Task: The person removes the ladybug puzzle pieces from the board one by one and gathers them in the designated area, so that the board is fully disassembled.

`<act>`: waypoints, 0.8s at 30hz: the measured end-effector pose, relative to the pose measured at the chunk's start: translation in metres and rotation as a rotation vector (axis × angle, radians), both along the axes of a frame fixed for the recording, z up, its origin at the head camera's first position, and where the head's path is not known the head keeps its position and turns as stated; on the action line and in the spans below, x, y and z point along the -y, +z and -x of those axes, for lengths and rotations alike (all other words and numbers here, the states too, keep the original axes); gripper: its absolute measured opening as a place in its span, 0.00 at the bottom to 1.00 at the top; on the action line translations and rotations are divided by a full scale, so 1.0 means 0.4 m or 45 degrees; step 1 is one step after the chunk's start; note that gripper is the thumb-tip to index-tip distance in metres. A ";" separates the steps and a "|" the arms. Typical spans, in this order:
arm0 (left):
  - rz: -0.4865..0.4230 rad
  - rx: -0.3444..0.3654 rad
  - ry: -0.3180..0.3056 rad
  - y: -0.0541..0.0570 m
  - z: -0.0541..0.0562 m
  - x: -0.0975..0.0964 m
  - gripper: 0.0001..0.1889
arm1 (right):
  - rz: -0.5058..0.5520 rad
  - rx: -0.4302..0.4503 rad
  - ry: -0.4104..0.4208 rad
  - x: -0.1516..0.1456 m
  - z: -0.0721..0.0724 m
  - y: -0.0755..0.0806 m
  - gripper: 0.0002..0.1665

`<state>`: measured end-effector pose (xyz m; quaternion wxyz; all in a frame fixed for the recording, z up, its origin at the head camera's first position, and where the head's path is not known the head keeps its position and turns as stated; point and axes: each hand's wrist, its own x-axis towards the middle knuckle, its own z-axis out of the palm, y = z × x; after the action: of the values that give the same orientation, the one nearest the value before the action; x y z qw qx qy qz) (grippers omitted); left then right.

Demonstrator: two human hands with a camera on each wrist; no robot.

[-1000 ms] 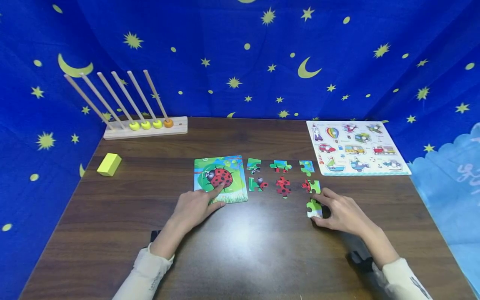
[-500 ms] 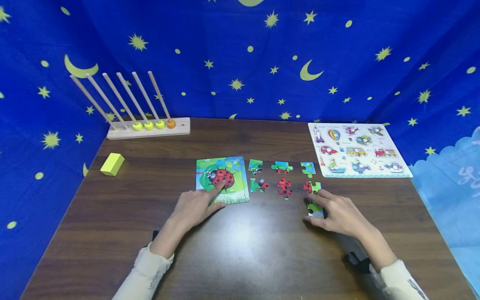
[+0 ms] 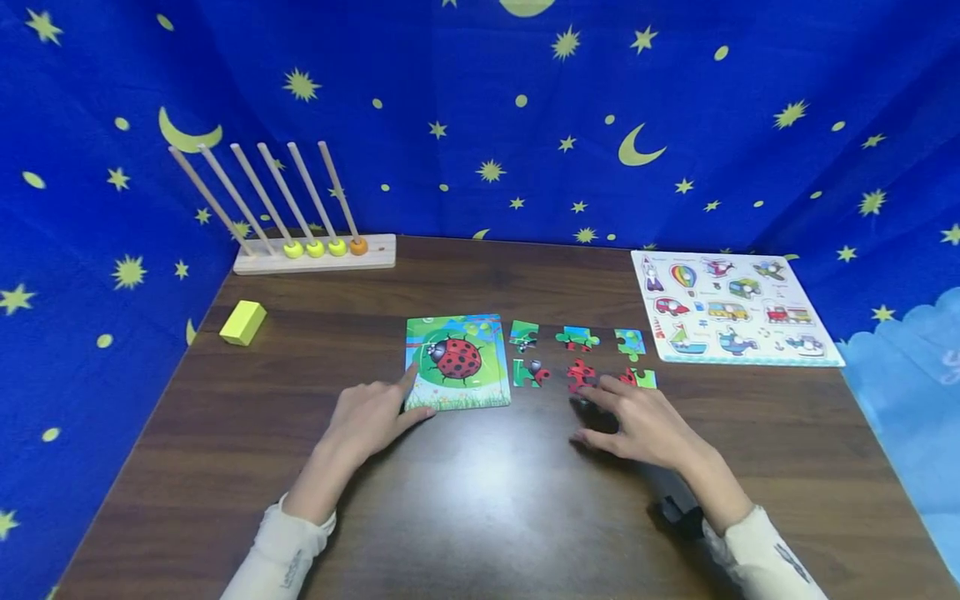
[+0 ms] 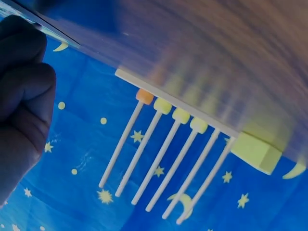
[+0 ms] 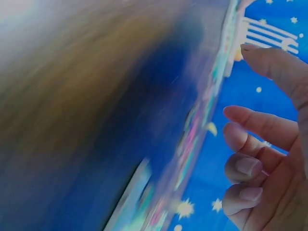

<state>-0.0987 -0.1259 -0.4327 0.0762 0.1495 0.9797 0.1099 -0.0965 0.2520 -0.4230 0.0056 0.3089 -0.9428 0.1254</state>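
The square ladybug puzzle picture [image 3: 457, 358] lies flat in the middle of the table. My left hand [image 3: 367, 417] is at its lower left corner, index finger along the left edge and thumb at the bottom edge. In the left wrist view, the hand's other fingers [image 4: 29, 82] look curled. To the right lie two rows of loose puzzle pieces, among them a red ladybug-body piece [image 3: 581, 375] and a red-and-green piece [image 3: 636, 377]. My right hand [image 3: 637, 425] hovers just below these, thumb and index finger apart. Nothing shows between its fingers [image 5: 262, 122] in the right wrist view.
A wooden peg stand [image 3: 315, 260] with yellow and orange beads stands at the back left. In front of it sits a yellow block [image 3: 243, 322]. A vehicle puzzle board [image 3: 735, 308] lies at the back right, before a blue starry curtain [image 3: 480, 108].
My right hand has moved left off the lower green piece, which is now out of sight. My left index finger has slid from the ladybug to the picture's left edge.
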 end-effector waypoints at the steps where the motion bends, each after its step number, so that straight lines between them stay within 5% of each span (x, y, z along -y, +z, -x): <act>1: 0.008 -0.002 0.004 -0.002 -0.001 0.001 0.41 | 0.009 0.026 0.009 0.013 0.004 0.001 0.34; 6: 0.015 -0.026 0.017 -0.010 -0.005 0.001 0.40 | -0.009 0.170 0.046 0.086 0.026 0.010 0.35; 11: 0.029 -0.036 0.028 -0.013 -0.005 0.003 0.39 | -0.029 0.184 0.135 0.170 0.048 0.013 0.34; 18: 0.087 -0.014 0.027 -0.010 -0.009 0.001 0.39 | 0.002 0.399 0.181 0.268 0.075 0.013 0.35; 24: 0.089 -0.028 0.036 -0.012 -0.013 0.001 0.38 | -0.040 0.343 0.139 0.321 0.092 -0.003 0.38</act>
<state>-0.0933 -0.1263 -0.4377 0.0691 0.1341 0.9857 0.0752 -0.1334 0.1238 -0.4243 -0.1326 0.3400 -0.9187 0.1512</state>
